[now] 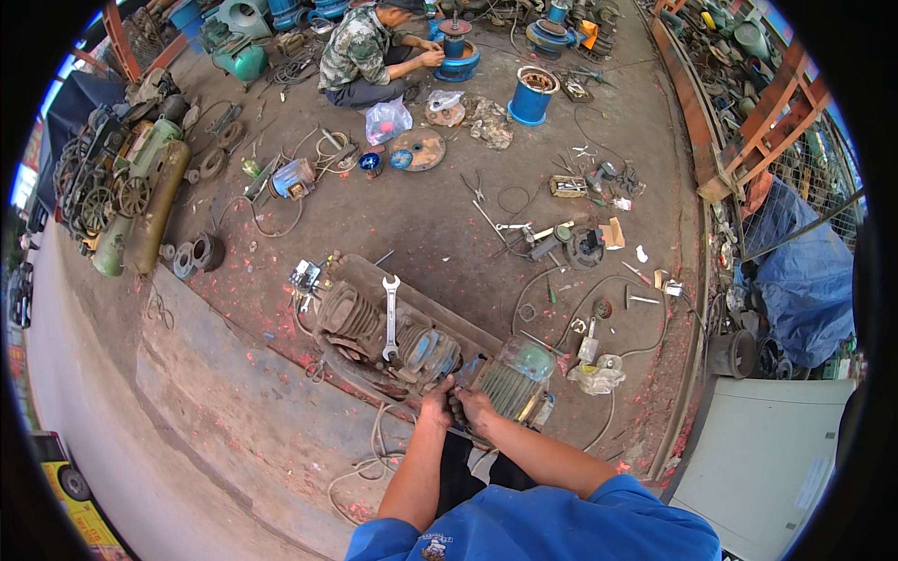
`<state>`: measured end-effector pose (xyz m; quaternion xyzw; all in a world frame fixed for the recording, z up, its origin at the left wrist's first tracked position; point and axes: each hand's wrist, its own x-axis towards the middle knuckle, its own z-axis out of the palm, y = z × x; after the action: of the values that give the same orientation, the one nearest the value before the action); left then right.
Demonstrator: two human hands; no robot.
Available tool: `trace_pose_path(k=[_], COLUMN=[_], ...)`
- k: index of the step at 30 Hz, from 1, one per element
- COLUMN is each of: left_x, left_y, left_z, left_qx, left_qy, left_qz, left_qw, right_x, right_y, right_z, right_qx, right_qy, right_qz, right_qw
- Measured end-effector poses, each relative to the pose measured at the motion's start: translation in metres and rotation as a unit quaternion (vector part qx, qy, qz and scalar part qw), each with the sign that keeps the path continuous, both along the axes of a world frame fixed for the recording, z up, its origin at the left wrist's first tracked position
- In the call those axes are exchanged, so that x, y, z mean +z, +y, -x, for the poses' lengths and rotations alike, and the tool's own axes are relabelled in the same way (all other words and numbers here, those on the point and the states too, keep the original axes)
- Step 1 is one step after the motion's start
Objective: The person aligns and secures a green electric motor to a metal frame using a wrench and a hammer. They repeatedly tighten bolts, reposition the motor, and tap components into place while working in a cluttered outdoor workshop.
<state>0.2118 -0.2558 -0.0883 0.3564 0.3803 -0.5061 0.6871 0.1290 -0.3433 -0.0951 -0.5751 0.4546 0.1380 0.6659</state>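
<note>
Close in front of me lies a dirty, ribbed compressor-like machine [351, 313] with a blue-painted section [433, 353]. Its finned green motor [510, 383] sits at the right end. My left hand [437, 400] and my right hand [472, 409] meet at the machine's near side, just below the blue section. Both have their fingers curled and darkened with grime; whatever is between them is too small or hidden to make out. A silver open-end wrench [390, 318] rests across the top of the machine, left of the blue section.
Hand tools, cables and a grey-black round part [586, 248] are scattered at right. Farther off, a person [360, 56] in camouflage crouches by a blue pump part [456, 64]. A blue cylinder [533, 95] stands nearby. A long gas cylinder [159, 206] lies at left; a grey cabinet [758, 458] is near right.
</note>
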Motion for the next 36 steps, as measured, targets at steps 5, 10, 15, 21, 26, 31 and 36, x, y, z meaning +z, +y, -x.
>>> trace_pose_path(k=[5, 10, 15, 21, 26, 31, 36], left_x=[-0.026, -0.030, -0.022, -0.023, 0.017, -0.023, -0.022], left_y=[0.008, 0.011, 0.005, 0.016, 0.002, 0.009, 0.003], left_z=[0.003, 0.006, 0.005, 0.005, -0.005, 0.002, 0.001], left_qx=[0.021, 0.067, 0.026, 0.053, 0.027, 0.025, 0.018], left_qy=[-0.031, 0.019, -0.020, -0.016, 0.020, -0.044, 0.012], left_qz=[-0.052, 0.060, -0.001, 0.003, -0.012, -0.058, 0.002], left_qw=[0.998, 0.996, 0.999, 0.998, 0.999, 0.997, 1.000], right_x=[0.101, 0.072, -0.015, 0.060, 0.063, 0.101, 0.037], right_y=[-0.005, -0.013, -0.034, -0.007, -0.004, -0.008, -0.021], right_z=[-0.011, -0.028, 0.002, -0.019, -0.030, -0.021, -0.030], right_qx=[0.249, 0.171, 0.170, 0.264, -0.001, 0.259, -0.013], right_qy=[-0.128, -0.018, -0.022, 0.019, 0.040, -0.104, 0.076], right_qz=[0.519, 0.353, 0.299, 0.378, 0.000, 0.501, 0.044], right_qw=[0.808, 0.920, 0.939, 0.887, 0.999, 0.819, 0.996])
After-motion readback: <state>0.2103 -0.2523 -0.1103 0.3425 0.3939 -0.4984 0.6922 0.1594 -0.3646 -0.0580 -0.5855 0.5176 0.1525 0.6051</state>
